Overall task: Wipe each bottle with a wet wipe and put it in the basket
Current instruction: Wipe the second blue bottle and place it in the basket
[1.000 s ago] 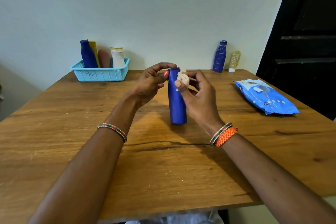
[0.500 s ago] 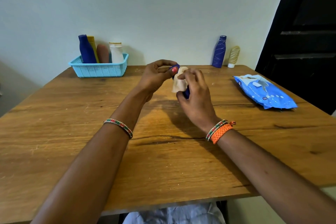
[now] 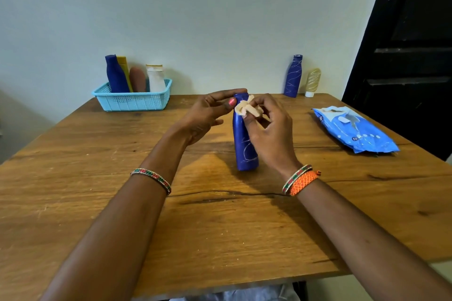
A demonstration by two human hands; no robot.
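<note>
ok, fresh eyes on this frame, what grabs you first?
Mid-table, a blue bottle stands upright, left hand steadying its top, right hand pressing a crumpled wipe to its neck. Far left, a turquoise basket holds four bottles; a blue wipes pack lies right.

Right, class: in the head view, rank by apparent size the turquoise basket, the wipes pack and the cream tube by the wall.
1. wipes pack and turquoise basket: too alike, and the basket sits farther away.
2. cream tube: clearly smallest.

Grained wooden table (image 3: 97,203), perforated plastic basket (image 3: 132,101), glossy plastic wipes pack (image 3: 354,132)
</note>
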